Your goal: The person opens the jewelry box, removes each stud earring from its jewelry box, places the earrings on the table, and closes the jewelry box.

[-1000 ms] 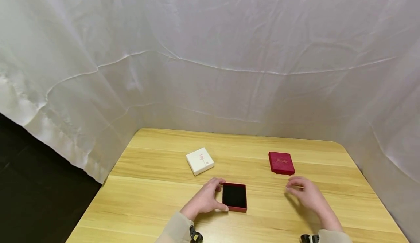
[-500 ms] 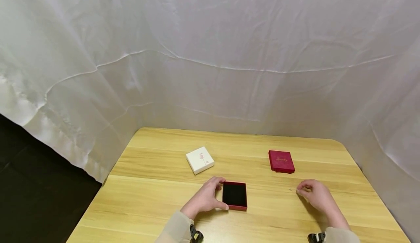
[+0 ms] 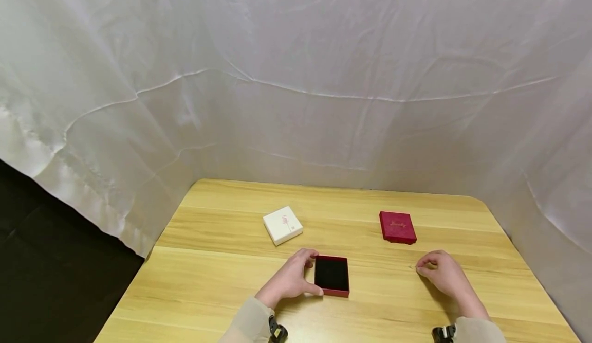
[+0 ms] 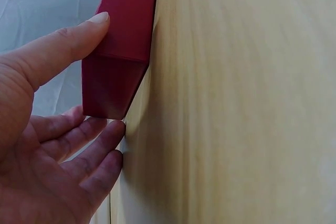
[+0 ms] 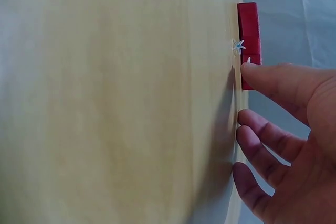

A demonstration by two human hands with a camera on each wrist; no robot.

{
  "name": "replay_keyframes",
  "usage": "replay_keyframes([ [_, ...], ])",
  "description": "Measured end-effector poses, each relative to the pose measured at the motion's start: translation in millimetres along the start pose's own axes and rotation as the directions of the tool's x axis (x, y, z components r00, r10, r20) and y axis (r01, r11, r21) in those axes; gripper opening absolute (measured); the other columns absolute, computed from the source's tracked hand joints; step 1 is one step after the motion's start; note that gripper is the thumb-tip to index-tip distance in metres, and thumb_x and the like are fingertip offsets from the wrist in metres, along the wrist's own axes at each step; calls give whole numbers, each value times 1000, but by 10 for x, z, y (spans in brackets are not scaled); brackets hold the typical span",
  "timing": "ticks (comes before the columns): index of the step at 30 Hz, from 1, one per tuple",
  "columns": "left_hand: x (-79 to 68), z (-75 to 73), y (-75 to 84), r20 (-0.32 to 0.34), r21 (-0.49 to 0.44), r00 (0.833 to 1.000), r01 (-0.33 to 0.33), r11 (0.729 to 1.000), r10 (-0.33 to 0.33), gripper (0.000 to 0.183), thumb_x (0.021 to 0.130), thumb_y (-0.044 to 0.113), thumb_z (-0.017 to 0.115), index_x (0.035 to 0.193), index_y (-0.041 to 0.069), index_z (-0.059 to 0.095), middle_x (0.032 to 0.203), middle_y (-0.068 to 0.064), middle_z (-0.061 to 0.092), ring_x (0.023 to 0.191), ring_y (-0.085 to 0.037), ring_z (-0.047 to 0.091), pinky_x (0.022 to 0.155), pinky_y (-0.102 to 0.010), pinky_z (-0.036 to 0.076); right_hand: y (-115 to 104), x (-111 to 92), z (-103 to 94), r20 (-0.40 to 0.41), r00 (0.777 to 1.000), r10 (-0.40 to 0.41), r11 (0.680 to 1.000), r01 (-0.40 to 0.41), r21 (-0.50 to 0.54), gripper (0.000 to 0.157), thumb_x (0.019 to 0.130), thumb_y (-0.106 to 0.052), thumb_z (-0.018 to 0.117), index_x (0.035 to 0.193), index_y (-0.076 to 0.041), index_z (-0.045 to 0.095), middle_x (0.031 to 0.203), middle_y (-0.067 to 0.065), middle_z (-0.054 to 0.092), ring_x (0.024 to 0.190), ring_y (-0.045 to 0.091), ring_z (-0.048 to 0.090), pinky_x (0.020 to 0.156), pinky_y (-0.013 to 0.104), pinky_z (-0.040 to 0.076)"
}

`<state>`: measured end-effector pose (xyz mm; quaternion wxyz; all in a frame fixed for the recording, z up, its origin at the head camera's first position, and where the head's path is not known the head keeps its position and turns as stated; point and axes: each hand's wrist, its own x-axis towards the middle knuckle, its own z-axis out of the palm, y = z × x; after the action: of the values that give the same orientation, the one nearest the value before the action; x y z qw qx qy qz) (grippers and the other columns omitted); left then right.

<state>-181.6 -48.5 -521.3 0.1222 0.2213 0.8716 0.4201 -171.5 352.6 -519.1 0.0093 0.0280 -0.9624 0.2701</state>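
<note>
My left hand [image 3: 292, 276] holds the open red jewelry box base [image 3: 332, 291], which has a black pad [image 3: 331, 273] inside. The thumb lies along its near side and the fingers at its far left corner. In the left wrist view, thumb and fingertips touch the box's red walls [image 4: 123, 19]. My right hand [image 3: 441, 273] is low over the table to the right, thumb and index finger pinched together. A tiny silver-and-blue starfish-shaped trinket [image 5: 239, 46] shows at its fingertips in the right wrist view. A second pale bit [image 5: 249, 60] is partly hidden by the thumb.
The dark red lid [image 3: 398, 227] with gold lettering lies beyond my right hand. A white box [image 3: 283, 225] with a pink flower print sits at the back left. Pale curtains [image 3: 296, 127] hang around the wooden table [image 3: 208, 271].
My right hand has drawn back to the right, then edged slightly left, and the tiny trinket now shows beside its fingertips. My left hand and the box base have stayed in place.
</note>
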Motion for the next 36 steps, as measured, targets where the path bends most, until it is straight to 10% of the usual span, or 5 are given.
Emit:
replay_keyframes([
  [14, 6, -1, -2, -7, 2, 1000, -13, 1000, 13, 81, 67, 23, 92, 135, 4, 51, 124, -4, 54, 110, -23, 57, 96, -36, 48, -7, 2, -27, 17, 1000, 16, 999, -17, 27, 4, 84, -12, 76, 87, -11, 73, 108, 20, 62, 101, 42, 59, 87, 57, 47],
  [23, 15, 3, -18, -8, 1, 1000, -14, 1000, 14, 83, 67, 24, 92, 136, 4, 51, 126, -4, 54, 110, -22, 57, 97, -36, 47, 6, 10, -201, 116, 992, 43, 978, -66, 196, 49, 91, -19, 71, 126, 11, 53, 124, 34, 54, 112, 51, 54, 93, 60, 45],
  [36, 17, 10, -25, -4, -4, 1000, -8, 1000, 8, 83, 67, 24, 92, 135, 4, 51, 125, -3, 54, 110, -21, 56, 97, -36, 47, -61, 392, -267, 99, 995, -14, 986, -3, 167, 87, 86, -23, 77, 149, 7, 25, 142, 40, 31, 120, 58, 43, 94, 66, 42],
])
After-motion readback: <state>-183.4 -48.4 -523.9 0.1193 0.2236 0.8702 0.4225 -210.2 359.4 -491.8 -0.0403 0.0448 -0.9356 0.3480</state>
